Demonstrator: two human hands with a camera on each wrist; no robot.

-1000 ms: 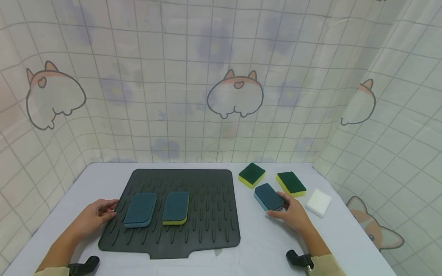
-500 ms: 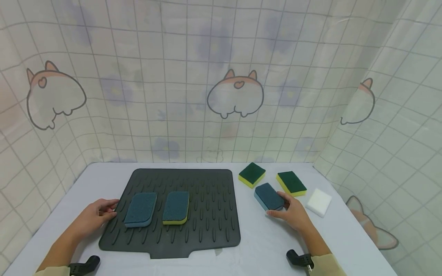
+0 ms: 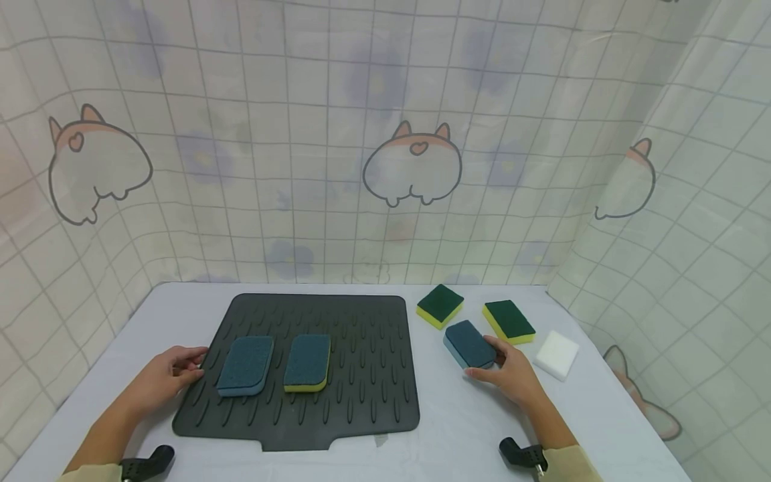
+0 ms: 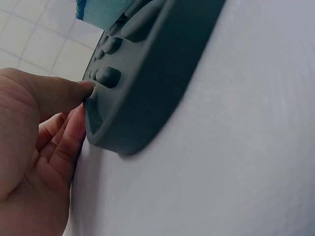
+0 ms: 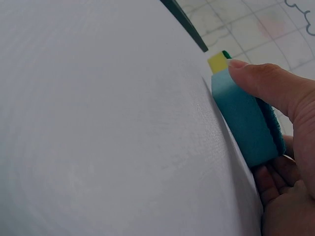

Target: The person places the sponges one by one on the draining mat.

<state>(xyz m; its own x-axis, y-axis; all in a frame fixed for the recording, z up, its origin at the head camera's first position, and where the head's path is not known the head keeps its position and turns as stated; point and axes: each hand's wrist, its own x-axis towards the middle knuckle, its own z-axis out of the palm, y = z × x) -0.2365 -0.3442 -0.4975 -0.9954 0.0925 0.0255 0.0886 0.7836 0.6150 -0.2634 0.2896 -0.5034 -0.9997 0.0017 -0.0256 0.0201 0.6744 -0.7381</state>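
Observation:
My left hand (image 3: 165,379) is at the left edge of a dark grey ridged drying mat (image 3: 373,375). The left wrist view shows the thumb on the rim of the mat (image 4: 147,98), with the fingers curled against its side. On the mat lie a blue sponge (image 3: 245,365) and, to its right, a yellow sponge with a blue top (image 3: 308,361). Right of the mat my right hand (image 3: 512,375) grips another blue sponge (image 3: 466,343) with a darker scouring top. Thumb and fingers hold opposite sides of this sponge (image 5: 243,120), close over the white cloth.
Behind the right hand are two yellow sponges with green tops, one farther left (image 3: 440,304) and one nearer (image 3: 508,320). A white sponge (image 3: 557,355) lies right of that hand. A tiled-print curtain (image 3: 325,167) stands behind the white table (image 3: 458,442) and along its sides.

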